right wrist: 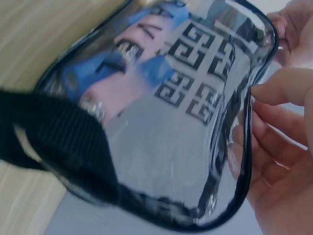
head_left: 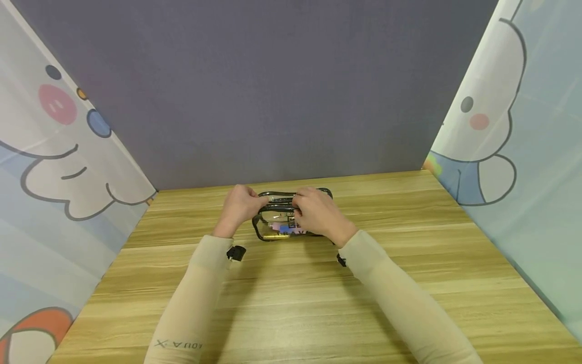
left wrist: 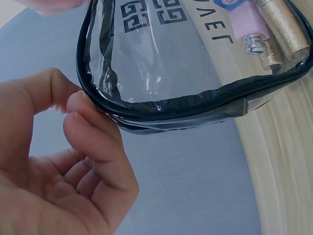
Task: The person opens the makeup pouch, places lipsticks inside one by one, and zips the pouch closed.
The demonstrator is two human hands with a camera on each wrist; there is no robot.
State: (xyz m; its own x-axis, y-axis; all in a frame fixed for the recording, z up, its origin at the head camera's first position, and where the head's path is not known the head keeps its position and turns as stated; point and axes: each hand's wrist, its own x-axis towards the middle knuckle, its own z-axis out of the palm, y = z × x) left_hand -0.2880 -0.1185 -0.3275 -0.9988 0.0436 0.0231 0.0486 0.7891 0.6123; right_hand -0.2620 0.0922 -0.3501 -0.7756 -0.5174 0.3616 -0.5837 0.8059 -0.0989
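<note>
A clear zip pouch (head_left: pixel 269 220) with black piping and black lettering stands on the table between both hands. My left hand (head_left: pixel 241 207) pinches the top edge at the pouch's left end with thumb and forefinger. On the top edge farther right, my right hand (head_left: pixel 320 212) grips between thumb and fingers; whether it holds the zip pull is hidden. Through the plastic show a gold glitter tube (left wrist: pixel 286 29) and a pink bottle (left wrist: pixel 248 22) with a silver neck. Pink-and-blue small items (right wrist: pixel 122 88) lie inside in the right wrist view, blurred.
The pouch is near the back of a wood-grain table (head_left: pixel 282 303), close to a grey back wall (head_left: pixel 282 101). Cartoon-printed curtains flank both sides. A black woven strap (right wrist: pixel 54 142) crosses the pouch's end in the right wrist view.
</note>
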